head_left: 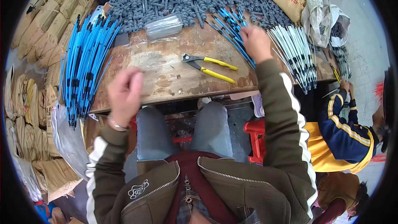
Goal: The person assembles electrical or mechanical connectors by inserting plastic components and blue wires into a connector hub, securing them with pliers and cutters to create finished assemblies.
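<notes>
Perhaps the blue rods [233, 28], lying crossed on the surface [153, 74], could snag if tugged; my right grip [253, 41] curls against them, my left grip [125, 91] blurs: whether either is closed, I cannot tell.

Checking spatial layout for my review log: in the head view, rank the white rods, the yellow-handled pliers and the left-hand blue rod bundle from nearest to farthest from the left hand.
From the left hand:
1. Blue rod bundle: just to its left.
2. Yellow-handled pliers: to its right, mid-table.
3. White rods: far right, beyond the pliers.
</notes>
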Demonstrator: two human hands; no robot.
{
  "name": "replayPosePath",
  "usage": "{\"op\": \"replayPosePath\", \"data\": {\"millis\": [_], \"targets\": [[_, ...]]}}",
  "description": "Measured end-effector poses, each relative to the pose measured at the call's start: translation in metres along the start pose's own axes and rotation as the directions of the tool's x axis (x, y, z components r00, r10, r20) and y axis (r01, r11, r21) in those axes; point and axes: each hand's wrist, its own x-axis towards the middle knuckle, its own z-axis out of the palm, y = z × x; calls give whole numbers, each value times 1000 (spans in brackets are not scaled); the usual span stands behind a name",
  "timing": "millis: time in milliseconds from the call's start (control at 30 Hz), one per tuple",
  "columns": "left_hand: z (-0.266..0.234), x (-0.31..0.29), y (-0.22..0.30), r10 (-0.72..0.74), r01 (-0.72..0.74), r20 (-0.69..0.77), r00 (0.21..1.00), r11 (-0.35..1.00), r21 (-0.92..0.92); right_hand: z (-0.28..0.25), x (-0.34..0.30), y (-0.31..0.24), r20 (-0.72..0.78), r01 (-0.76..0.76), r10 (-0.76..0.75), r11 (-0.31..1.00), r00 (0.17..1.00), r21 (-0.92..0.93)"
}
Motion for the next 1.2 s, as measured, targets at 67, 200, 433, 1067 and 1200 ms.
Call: {"op": "replayPosePath", "data": {"millis": [67,200,433,1067,1200], "targets": [[36,-10,-12,125,-125,-20,992,992,34,16,21,18,-21,-32,30,993,999,-116],[65,-17,-24,286,-281,-49,957,955,100,35,36,21,19,-123,130,968,991,-217],[59,-18,-38,127,-127,-33,991,992,0,-19,84,5,-244,-221,191,970,951,-100],[47,33,-48,-373,543,503,780,3,-840,-164,42,-104,54,100,-193,705,980,702],[57,50,-8,12,531,545,839,-240,-813,-112,-38,-124,456,-231,-290,570,842,789]]}}
